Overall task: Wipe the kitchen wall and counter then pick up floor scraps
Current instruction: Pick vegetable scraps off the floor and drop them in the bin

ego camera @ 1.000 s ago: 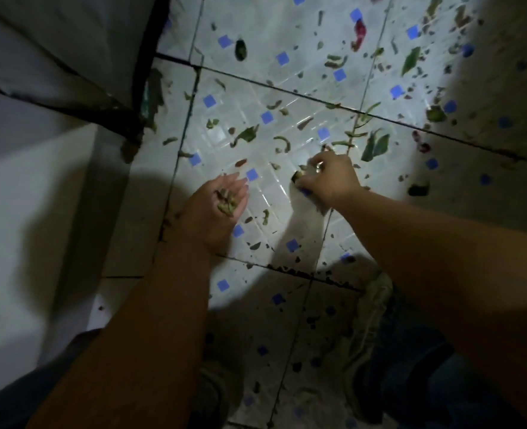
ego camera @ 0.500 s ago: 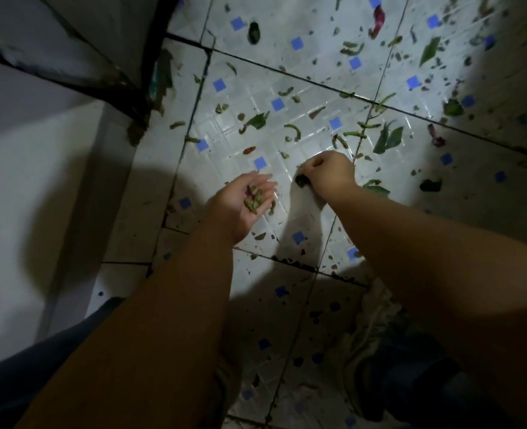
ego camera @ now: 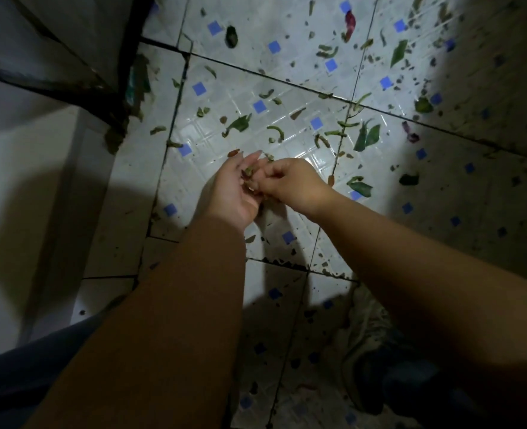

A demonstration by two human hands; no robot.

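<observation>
My left hand [ego camera: 232, 193] is cupped palm-up over the white tiled floor [ego camera: 212, 140], holding a small heap of green scraps [ego camera: 249, 172]. Touching that palm, my right hand [ego camera: 290, 182] has its fingers pinched together on scraps I cannot make out clearly. Green leaf and pod scraps lie scattered over the tiles beyond the hands, among them a curled green piece [ego camera: 277, 131], a torn leaf [ego camera: 239, 123], a pair of leaves [ego camera: 367, 137] and a leaf [ego camera: 361, 187] to the right of my wrist. A red scrap [ego camera: 350, 21] lies at the far top.
A dark cabinet base with a black frame [ego camera: 122, 88] stands at the upper left, above a pale wall or panel [ego camera: 23, 181] on the left. My shoe [ego camera: 364, 335] rests on the floor at the lower right. The right side of the floor is in deep shadow.
My right hand has left the floor and moved left onto my left palm. The left hand has risen slightly, still cupping scraps. The view has shifted a little.
</observation>
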